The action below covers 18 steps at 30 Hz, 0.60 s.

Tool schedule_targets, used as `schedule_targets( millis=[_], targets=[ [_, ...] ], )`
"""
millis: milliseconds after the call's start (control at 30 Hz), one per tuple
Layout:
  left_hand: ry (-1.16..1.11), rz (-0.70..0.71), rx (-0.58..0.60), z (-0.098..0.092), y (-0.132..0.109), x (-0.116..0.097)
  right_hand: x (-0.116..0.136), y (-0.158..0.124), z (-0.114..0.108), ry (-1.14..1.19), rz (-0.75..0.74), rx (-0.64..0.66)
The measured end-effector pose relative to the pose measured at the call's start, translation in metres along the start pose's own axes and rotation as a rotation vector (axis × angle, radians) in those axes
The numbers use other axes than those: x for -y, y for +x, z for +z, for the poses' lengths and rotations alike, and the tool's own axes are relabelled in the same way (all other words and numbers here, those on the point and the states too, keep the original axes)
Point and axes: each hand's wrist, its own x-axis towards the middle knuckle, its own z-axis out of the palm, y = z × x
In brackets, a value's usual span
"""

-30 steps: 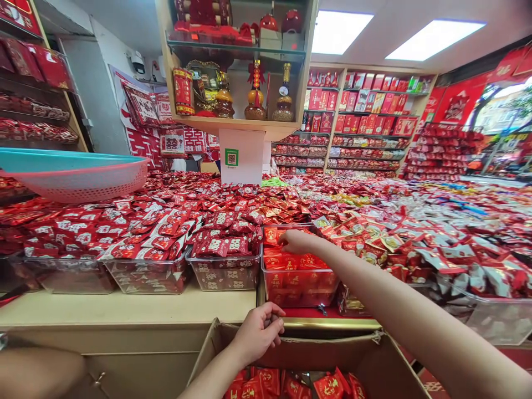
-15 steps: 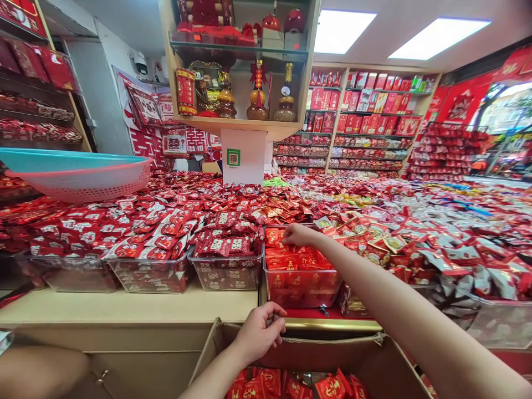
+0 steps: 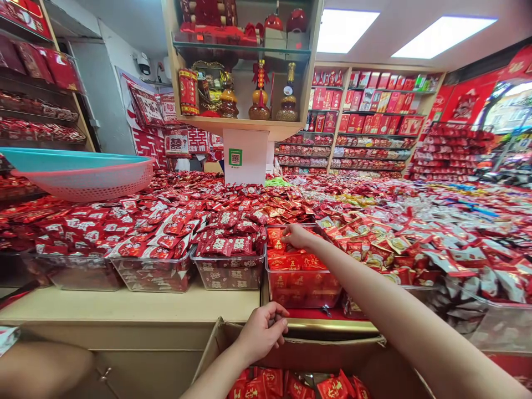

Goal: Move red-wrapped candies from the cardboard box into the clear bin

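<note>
My right hand (image 3: 296,236) reaches into a clear plastic bin (image 3: 303,302) of shiny red packets (image 3: 291,261) with gold characters. Its fingers are pinched at the edge of a red packet (image 3: 275,238) near the bin's back left. My left hand (image 3: 265,331) hovers above the left part of an open cardboard box (image 3: 328,354). Its fingers are loosely curled, the thumb apart from them, and nothing shows in them. Similar red packets (image 3: 261,385) lie at the bottom of the box, in front of the counter.
Clear bins of dark red packets (image 3: 226,233) stand left of my right hand. White-and-red packets (image 3: 461,260) pile up at the right. Stacked plastic baskets (image 3: 83,177) sit at far left. Overhead hangs a display cabinet (image 3: 245,124). A blurred arm (image 3: 45,363) shows at lower left.
The view has shifted slightly, so everything sits a little further right. Both hands keep nearly the same places and poses.
</note>
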Motion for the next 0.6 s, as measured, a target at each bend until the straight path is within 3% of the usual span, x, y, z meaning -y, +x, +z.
schedule_targets(
  millis=[600],
  targets=[
    [0.005,0.004,0.001,0.001,0.000,-0.003,0.019,-0.030,-0.018,-0.151,-0.154,0.262]
  ],
)
